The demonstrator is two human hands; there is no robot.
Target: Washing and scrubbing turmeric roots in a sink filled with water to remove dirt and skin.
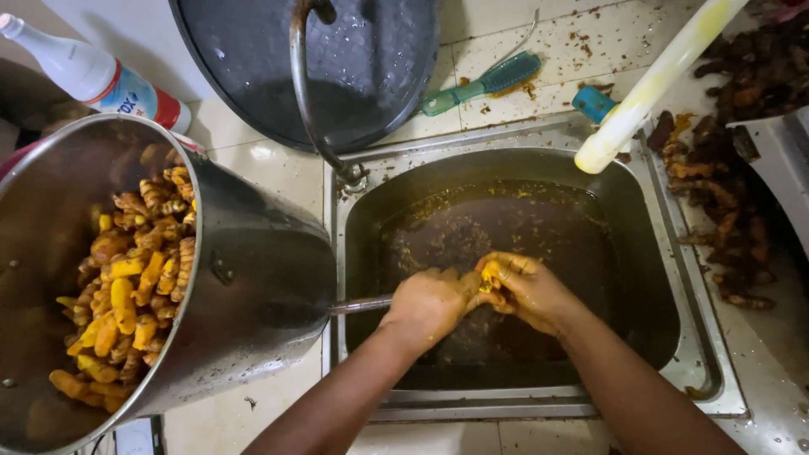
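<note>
Pot (253,286) of peeled roots (131,286) at sink's left edge. Left hand (430,305) grips metal tool (361,305); right hand (527,286) fingers curled, pinching root (489,275) over sink (649,253) centre.

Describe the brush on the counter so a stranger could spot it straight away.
Start at the steel sink full of brown water, then look behind its rim to the tiled counter. The brush lies there beside the big dark pan: the only teal plastic handle, smeared yellow.

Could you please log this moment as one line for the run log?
left hand: holds metal tool | right hand: holds turmeric | both over sink of brown water | pot of peeled turmeric at left
</note>
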